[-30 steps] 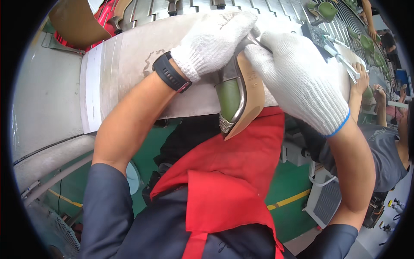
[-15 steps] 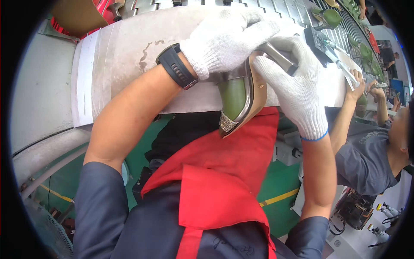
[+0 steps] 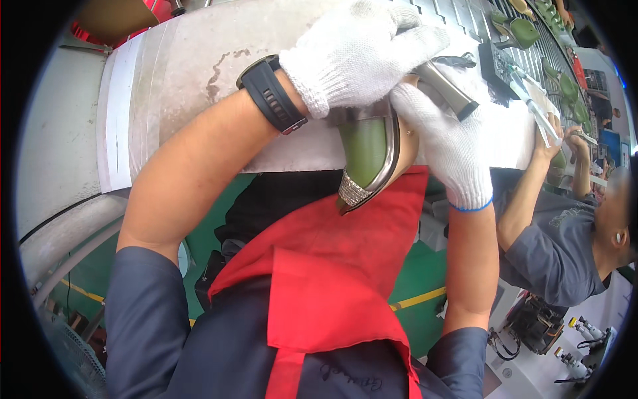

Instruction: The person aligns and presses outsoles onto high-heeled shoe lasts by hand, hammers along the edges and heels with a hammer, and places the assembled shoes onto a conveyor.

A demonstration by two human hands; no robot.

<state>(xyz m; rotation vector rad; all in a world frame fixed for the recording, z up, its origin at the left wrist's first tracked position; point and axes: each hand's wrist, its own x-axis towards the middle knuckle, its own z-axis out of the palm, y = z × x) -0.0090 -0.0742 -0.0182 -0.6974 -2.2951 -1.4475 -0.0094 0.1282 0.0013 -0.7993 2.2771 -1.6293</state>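
Note:
A high-heeled sandal (image 3: 405, 147) hangs over the near edge of the bench, toe toward me, tilted with its tan sole to the right. A green shoe last (image 3: 367, 154) fills it, and a glittering strap (image 3: 353, 191) crosses the toe. My left hand (image 3: 362, 56), in a white knit glove, is closed over the back of the sandal, with its fingers by the heel's base. From the right, my gloved right hand (image 3: 445, 139) grips the sole side, thumb on it. The metallic block heel (image 3: 448, 90) points right between the hands; some right fingers are hidden behind it.
The pale stained bench (image 3: 193, 80) spans the front. Beyond the right hand lie a dark block (image 3: 495, 70) and a clear syringe (image 3: 535, 110). A conveyor rack (image 3: 458, 16) carries several green shoes (image 3: 522, 33). A co-worker (image 3: 558, 226) works close on the right.
The right hand has shifted left and slightly down, and its fingers no longer curl visibly over the heel. The sandal has turned a little, so less sole and more heel show.

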